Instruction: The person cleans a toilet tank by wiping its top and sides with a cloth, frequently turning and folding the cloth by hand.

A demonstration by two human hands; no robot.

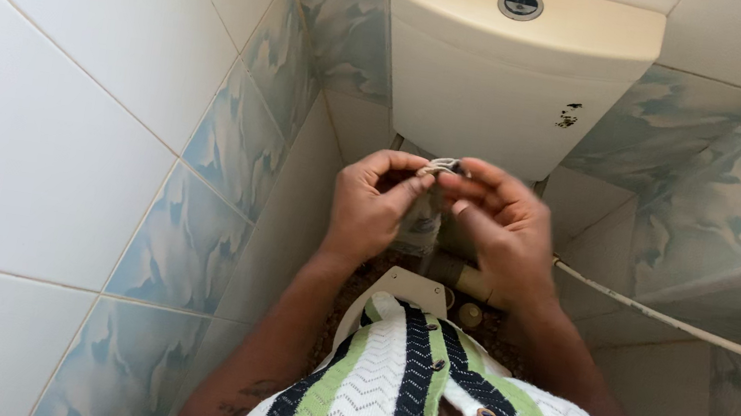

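Together, left hand point(374, 207) and right hand point(496, 224) pinch a band point(441, 164).

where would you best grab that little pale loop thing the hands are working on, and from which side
Probably at its two ends, one from each side, pinched between thumb and fingertips. The small pale looped piece is thin and lies roughly crosswise between the left hand and the right hand, in front of the cream cistern. It is too small and blurred to tell more.

Left hand point(371, 206) and right hand point(501, 228) meet fingertip to fingertip, pinching a small pale looped cord point(440, 165). Directly beyond the grip stands the cream toilet cistern point(504, 82); a clear bag point(422, 220) hangs below the grip.
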